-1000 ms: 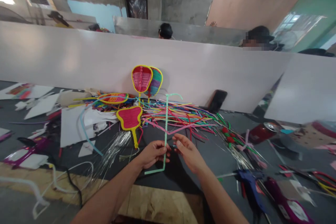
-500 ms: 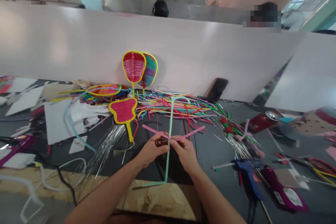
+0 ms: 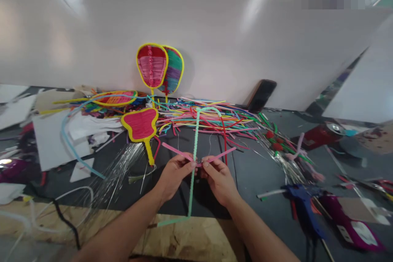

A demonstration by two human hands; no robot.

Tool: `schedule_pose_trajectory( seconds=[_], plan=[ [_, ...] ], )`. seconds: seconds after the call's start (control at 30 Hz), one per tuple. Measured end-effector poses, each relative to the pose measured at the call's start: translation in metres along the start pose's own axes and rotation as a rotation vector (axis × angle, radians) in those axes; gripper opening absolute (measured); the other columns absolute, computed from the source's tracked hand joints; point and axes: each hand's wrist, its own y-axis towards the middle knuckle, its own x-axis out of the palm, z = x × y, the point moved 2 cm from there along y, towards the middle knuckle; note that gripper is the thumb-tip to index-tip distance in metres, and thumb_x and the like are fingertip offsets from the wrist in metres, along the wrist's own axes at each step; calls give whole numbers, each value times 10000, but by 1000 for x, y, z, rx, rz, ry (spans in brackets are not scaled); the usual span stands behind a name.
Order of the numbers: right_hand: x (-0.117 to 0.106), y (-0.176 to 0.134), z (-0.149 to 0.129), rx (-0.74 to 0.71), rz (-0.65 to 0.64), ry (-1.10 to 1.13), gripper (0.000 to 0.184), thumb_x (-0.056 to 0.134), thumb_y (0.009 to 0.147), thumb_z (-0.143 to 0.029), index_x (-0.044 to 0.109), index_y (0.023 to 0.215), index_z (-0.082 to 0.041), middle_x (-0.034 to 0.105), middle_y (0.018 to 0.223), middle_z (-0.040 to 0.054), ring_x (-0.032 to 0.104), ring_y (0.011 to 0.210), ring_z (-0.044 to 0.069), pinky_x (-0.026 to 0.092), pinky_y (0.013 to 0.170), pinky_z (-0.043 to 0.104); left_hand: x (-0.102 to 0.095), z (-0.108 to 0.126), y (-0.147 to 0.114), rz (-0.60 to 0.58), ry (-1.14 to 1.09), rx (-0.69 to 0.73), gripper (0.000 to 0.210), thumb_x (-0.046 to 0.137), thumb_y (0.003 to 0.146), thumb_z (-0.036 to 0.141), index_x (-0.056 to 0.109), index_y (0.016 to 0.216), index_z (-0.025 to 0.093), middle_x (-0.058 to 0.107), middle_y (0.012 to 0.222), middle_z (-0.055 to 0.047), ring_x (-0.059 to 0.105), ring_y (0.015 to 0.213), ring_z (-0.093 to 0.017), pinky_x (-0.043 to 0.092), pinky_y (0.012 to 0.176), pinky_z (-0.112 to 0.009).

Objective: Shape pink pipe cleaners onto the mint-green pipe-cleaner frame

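Between pinching hands (image 3: 175, 175), held, a shallow-V pink stem (image 3: 175, 151) across a twisted mint-green stem (image 3: 195, 137) with curved top.

"Where does the camera sit?"

"On the person's head, facing forward and down over the counter (image 3: 250, 168)."

"How near?"

"Close: left hand (image 3: 175, 172) and right hand (image 3: 220, 179) show just below centre, forearms (image 3: 125, 223) cross the bottom edge, and a white partition (image 3: 215, 45) spans the back."

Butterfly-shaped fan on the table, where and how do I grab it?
Take the fan by its yellow handle, probably best from your side with the left hand once free: the slim handle points toward you, the broad pink head beyond it.
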Motion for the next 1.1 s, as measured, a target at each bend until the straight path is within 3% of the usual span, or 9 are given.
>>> schedule_pose_trajectory(
  seconds=[0.23, 0.3, 0.43, 0.5, 0.57, 0.67, 0.8, 0.93, 1.1],
  plan=[
    [1, 0, 3, 16, -17, 6, 146, 707, 719, -313, 660, 797, -200, 600, 678, -22, 499, 562, 94, 394, 539, 231, 0, 4, 0, -2, 45, -24, 163, 730, 674, 282, 645, 702, 146, 579, 670, 19, 513, 604, -88, 418, 634, -214],
    [-2, 2, -2, -2, 50, 50, 169, 671, 747, -357, 631, 739, -192, 572, 620, -27, 473, 521, 90, 375, 495, 222, -2, 5, 1, 15, 58, 6, 150, 712, 694, 282, 637, 677, 153, 556, 632, 27, 507, 603, -88, 407, 626, -208],
    [-12, 2, -26, -281, 304, 120, 177, 650, 759, -333, 546, 692, -207, 542, 609, -47, 444, 487, 73, 366, 466, 199, -7, 4, 4, 84, 89, 48, 136, 692, 710, 298, 647, 721, 170, 586, 735, 17, 509, 635, -96, 413, 630, -217],
    [-12, -2, -37, -422, 331, 28, 122, 650, 763, -298, 565, 753, -210, 611, 737, -13, 487, 534, 78, 401, 499, 209, -8, 2, 4, 115, 114, 46, 155, 697, 705, 308, 661, 770, 172, 606, 846, -2, 517, 684, -106, 426, 663, -229],
    [-10, -7, -42, -466, 321, -129, 105, 623, 787, -304, 595, 832, -213, 650, 892, 39, 560, 638, 112, 451, 547, 239, -7, 0, 4, 121, 136, 42, 178, 703, 698, 314, 668, 794, 168, 608, 917, -19, 526, 753, -123, 430, 712, -240],
    [-4, -8, -36, -304, 206, -344, 169, 618, 784, -344, 640, 863, -197, 669, 878, 67, 607, 741, 165, 501, 612, 285, -5, -1, 3, 97, 135, 42, 179, 713, 687, 316, 672, 775, 165, 607, 971, -31, 532, 872, -153, 419, 795, -255],
    [1, -4, -22, -71, 32, -374, 190, 664, 736, -343, 678, 847, -190, 640, 711, 10, 522, 558, 106, 448, 522, 238, -4, 0, 1, 68, 80, 28, 185, 729, 671, 303, 674, 781, 164, 614, 955, -33, 534, 920, -168, 410, 854, -274],
    [0, -3, -15, -23, -21, -320, 176, 690, 719, -335, 698, 834, -202, 594, 659, -18, 446, 527, 77, 369, 488, 204, -4, -2, 1, 41, 39, -18, 190, 745, 657, 292, 680, 782, 166, 614, 950, -30, 537, 907, -161, 415, 854, -266],
    [-2, -3, -14, -46, -84, -308, 152, 668, 752, -339, 691, 827, -208, 608, 765, 1, 465, 584, 85, 390, 536, 217, -3, -3, 0, 11, 32, -33, 126, 740, 669, 268, 693, 742, 177, 598, 997, -21, 539, 924, -147, 410, 866, -249]
  ],
)
